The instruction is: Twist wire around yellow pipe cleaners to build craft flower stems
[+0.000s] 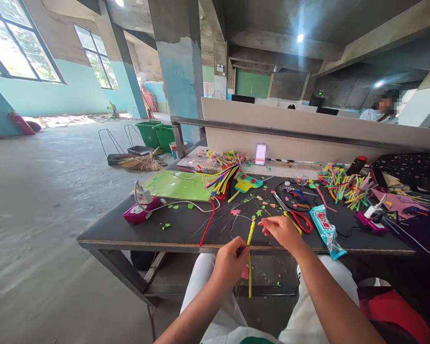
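Pinches yellow pipe cleaner [250,272] in left hand [229,263], thumb and fingers closed on it near its middle; points it roughly 12-to-6, thicker knobbly part up over the table edge, straight thin tail hanging below; keeps no visible gap in that grip; holds fingertips of right hand [283,231] drawn together, just beside the upper end, at 2 o'clock from left hand; cannot tell if grasping a fine wire there.

Shows on dark table [111,234], with 12 straight ahead of the hands, a lit phone [261,154] at 12; scissors [301,220] just past right hand at 2; blue packet [323,227] at 3; red pipe cleaner [208,222] at 10 from left hand; green sheet [179,186] at 10; bundled coloured pipe cleaners [351,185] at 2; scattered with small green and pink cut pieces around 12.

Has in the room green bins [148,134] and straw broom [143,160] at 10 to 11, on bare grey floor; pale partition [272,114] at 12; person [380,109] seated beyond it near 1 to 2.

Extends left forearm from 7, right forearm from 5; bends left wrist with knuckles up; tilts right hand toward 10, back uppermost.
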The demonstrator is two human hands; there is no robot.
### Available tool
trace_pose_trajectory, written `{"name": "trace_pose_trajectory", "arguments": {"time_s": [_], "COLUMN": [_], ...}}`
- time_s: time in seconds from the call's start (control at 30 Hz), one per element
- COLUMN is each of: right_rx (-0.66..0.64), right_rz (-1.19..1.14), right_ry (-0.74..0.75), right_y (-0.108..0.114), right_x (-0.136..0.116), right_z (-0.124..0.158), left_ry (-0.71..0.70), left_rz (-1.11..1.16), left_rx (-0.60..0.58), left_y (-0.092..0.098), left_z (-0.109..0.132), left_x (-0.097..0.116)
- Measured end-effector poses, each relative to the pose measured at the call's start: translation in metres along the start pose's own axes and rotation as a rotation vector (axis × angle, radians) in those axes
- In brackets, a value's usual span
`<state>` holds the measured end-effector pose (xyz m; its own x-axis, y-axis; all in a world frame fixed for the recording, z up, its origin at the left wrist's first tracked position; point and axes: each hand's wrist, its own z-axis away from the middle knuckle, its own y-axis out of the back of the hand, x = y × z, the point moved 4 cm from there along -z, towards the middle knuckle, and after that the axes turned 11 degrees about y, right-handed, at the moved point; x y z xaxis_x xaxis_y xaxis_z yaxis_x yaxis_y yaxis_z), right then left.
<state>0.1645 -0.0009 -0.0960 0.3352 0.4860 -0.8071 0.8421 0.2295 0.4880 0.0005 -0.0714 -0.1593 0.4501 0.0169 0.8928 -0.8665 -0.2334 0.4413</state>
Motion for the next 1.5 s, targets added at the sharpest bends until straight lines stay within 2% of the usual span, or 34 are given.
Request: {"name": "trace_pose_trajectory", "arguments": {"time_s": [0.1, 0.2, 0.27, 0.33, 0.43, 0.47, 0.5, 0.6, 0.67, 0.73, 0.8, 0.97, 1.17, 1.37, 1.5], "right_rx": [-0.098, -0.196, -0.238, -0.268, -0.295, -0.301, -0.305, -0.306, -0.296, -0.284, -0.271, -0.263, -0.278, -0.346, -0.347], "right_rz": [0.159, 0.201, 0.169, 0.095, -0.027, -0.061, -0.091, -0.140, -0.139, -0.119, -0.107, -0.139, -0.076, -0.049, -0.130], "right_ry": [0.041, 0.017, 0.001, -0.005, -0.008, -0.012, -0.016, -0.012, -0.008, -0.011, -0.017, -0.027, -0.024, -0.050, -0.055], "right_y": [0.000, -0.004, -0.005, -0.003, 0.002, 0.003, 0.003, 0.001, 0.000, 0.000, 0.001, 0.001, -0.004, -0.007, -0.006], "right_x": [-0.003, -0.002, 0.001, 0.005, 0.012, 0.013, 0.015, 0.017, 0.019, 0.021, 0.023, 0.021, 0.016, 0.013, 0.007], "right_z": [-0.014, -0.025, -0.029, -0.031, -0.032, -0.031, -0.031, -0.032, -0.034, -0.036, -0.037, -0.037, -0.039, -0.042, -0.043], "left_ry": [-0.048, -0.064, -0.063, -0.070, -0.029, 0.014, 0.061, 0.232, 0.336, 0.401, 0.420, 0.449, 0.453, 0.451, 0.433], "left_rz": [-0.083, -0.111, -0.081, 0.006, 0.256, 0.367, 0.479, 0.768, 0.893, 0.983, 1.045, 1.083, 0.976, 0.814, 0.810], "left_rx": [0.014, 0.014, -0.040, -0.048, 0.118, 0.124, 0.062, -0.295, -0.487, -0.575, -0.611, -0.600, -0.644, -0.551, -0.518], "left_y": [-0.010, -0.015, -0.016, -0.010, 0.011, 0.016, 0.018, 0.010, 0.002, -0.004, -0.009, -0.020, -0.025, -0.027, -0.025], "left_z": [-0.003, -0.006, -0.009, -0.014, -0.026, -0.031, -0.036, -0.042, -0.039, -0.034, -0.028, -0.020, -0.012, -0.009, -0.011], "left_x": [0.002, 0.003, 0.001, -0.002, -0.008, -0.010, -0.010, -0.007, -0.003, -0.002, -0.003, -0.011, -0.010, -0.005, -0.003]}}
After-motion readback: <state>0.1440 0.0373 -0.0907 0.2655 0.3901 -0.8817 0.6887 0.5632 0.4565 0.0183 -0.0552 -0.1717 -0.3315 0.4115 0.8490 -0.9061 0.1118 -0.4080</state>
